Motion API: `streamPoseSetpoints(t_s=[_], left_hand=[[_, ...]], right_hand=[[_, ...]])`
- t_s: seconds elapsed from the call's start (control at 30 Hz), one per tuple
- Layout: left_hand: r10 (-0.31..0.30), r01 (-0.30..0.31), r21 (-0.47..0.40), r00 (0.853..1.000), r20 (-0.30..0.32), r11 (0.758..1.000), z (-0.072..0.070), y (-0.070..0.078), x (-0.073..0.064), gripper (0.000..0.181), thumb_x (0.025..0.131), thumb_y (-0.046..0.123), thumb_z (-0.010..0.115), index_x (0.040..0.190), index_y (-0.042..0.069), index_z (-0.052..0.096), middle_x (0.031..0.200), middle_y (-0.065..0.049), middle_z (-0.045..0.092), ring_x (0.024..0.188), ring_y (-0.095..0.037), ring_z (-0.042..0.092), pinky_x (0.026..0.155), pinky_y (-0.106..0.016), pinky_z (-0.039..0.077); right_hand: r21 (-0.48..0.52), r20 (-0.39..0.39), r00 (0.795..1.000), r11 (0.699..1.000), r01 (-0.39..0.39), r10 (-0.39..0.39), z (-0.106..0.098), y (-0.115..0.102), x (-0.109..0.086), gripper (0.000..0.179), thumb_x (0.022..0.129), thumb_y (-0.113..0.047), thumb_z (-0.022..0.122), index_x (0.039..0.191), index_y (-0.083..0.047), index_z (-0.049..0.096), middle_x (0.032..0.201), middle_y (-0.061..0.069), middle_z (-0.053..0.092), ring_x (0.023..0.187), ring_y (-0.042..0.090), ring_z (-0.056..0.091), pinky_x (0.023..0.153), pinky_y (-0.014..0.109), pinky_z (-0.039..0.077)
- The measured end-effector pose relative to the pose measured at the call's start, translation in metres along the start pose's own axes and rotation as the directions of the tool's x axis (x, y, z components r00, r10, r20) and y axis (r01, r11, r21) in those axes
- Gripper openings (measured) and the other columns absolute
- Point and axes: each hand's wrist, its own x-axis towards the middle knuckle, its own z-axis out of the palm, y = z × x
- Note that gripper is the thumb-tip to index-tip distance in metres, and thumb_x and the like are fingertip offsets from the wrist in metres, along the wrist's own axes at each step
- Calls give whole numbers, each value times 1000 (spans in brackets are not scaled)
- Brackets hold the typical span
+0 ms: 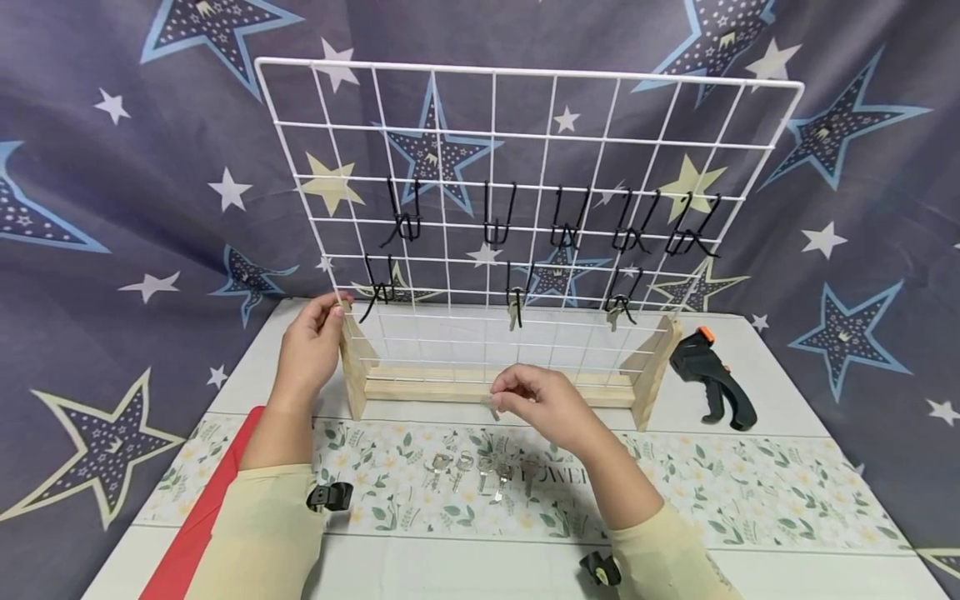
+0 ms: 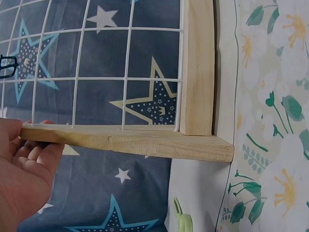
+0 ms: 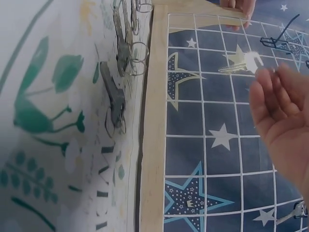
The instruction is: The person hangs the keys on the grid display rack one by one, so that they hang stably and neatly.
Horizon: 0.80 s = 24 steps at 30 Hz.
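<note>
A white wire grid rack (image 1: 492,72) stands in a wooden base (image 1: 480,391), with several black hooks in two rows. My left hand (image 1: 309,354) grips the top of the base's left wooden side piece (image 2: 130,145), fingers curled under it in the left wrist view. In front of the grid, my right hand (image 1: 551,408) pinches a key (image 3: 239,65) by its head, the blade hanging down in the head view. Keys hang on two lower-row hooks, one at the middle (image 1: 513,308) and another key (image 1: 614,317) further right. Several keys with rings (image 1: 462,471) lie on the floral runner.
Right of the rack lies a black clamp (image 1: 708,379) with orange tips. A red strip (image 1: 206,517) runs beside my left forearm. Behind the rack hangs a star-patterned curtain (image 1: 480,25). A small green object (image 2: 182,217) shows near the side piece.
</note>
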Motion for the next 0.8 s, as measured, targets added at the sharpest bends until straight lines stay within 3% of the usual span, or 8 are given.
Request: streamPoseSetpoints(t_s=[0.1,0.37,0.57,0.8], left_hand=[[-1,1,-5,1000,3,1000,0,-1,1,38,105,34,43,137,18,56,137,2,60,123,-8,54,104,-27,46],[-7,7,0,1000,6,1000,-1,1,1,38,105,36,43,137,19,56,137,3,60,123,-9,53,104,-30,46],[2,-2,-1,1000,4,1000,-2,0,0,39,105,36,44,136,16,56,136,2,61,121,-9,54,101,-25,46],[21,-21,19,1000,-2,1000,-3,-2,-2,39,105,37,43,135,17,57,134,1,62,120,-10,55,101,-27,46]], right_hand=[[-20,-30,999,1000,10,-11,2,-2,2,4,95,-23,67,98,-22,67,85,-9,68,78,14,63,66,26,54],[-96,-9,1000,995,19,-20,5,-8,6,15,93,-17,68,107,-16,70,92,-8,72,82,4,66,76,24,57],[-161,-6,1000,987,-11,10,7,-12,9,5,94,-22,66,95,-18,69,82,-10,67,73,6,59,66,26,54],[-170,48,997,984,-48,57,7,-17,12,11,96,-34,62,90,-24,62,73,-4,61,62,11,50,55,26,45]])
